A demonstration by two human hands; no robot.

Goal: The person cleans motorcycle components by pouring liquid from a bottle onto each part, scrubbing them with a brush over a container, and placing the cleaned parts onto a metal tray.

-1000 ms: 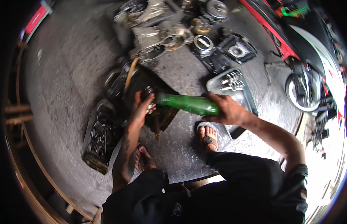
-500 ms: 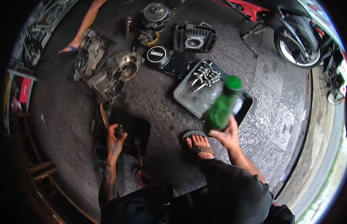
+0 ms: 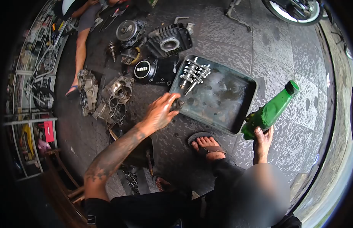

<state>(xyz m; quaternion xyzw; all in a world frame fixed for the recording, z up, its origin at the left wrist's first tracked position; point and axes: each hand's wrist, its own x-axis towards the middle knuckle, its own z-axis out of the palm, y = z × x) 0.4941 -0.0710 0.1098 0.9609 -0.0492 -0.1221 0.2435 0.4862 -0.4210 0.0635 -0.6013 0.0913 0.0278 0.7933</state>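
My right hand [image 3: 263, 142] is wrapped round the lower part of a green plastic bottle [image 3: 274, 109], tilted with its capped end up and to the right. My left hand [image 3: 160, 113] is closed on a small dark metal part [image 3: 177, 104], mostly covered by the fingers; its exact kind does not show. That hand hovers at the near left edge of a shallow metal tray [image 3: 210, 123]. Two gear shafts [image 3: 195, 74] lie side by side in the tray's far left corner. The bottle is to the right of the tray.
Engine case halves [image 3: 118, 93], a YAMAHA cover [image 3: 152, 71], a finned cylinder [image 3: 169, 42] and a round clutch assembly [image 3: 128, 31] lie beyond the tray. Another person's leg [image 3: 81, 53] is at the far left. A dark container [image 3: 140, 154] stands near my feet. A motorbike wheel [image 3: 294, 11] is at the upper right.
My left hand has moved from over the dark container to the tray's edge, carrying the dark part. The bottle has swung right, away from above the tray. The view has shifted too.
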